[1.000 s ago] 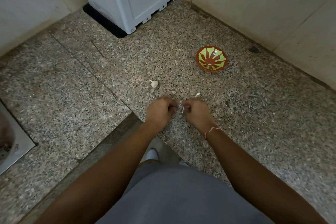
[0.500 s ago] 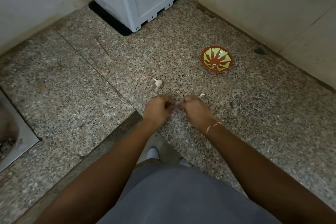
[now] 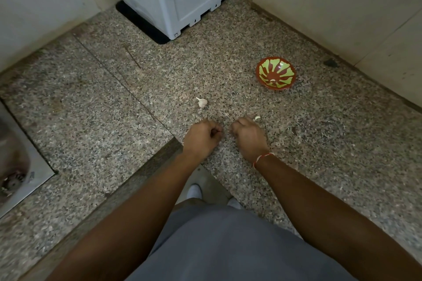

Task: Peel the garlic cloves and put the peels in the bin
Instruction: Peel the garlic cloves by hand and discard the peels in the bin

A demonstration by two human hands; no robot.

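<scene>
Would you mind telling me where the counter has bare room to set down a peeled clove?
Bare counter lies between the sink and the garlic bulb, and also right of the right hand, below the bowl. It is crowded just ahead of the left hand, near the bulb and a loose clove.

home kitchen: speckled stone counter, steel sink, tiled walls
</scene>
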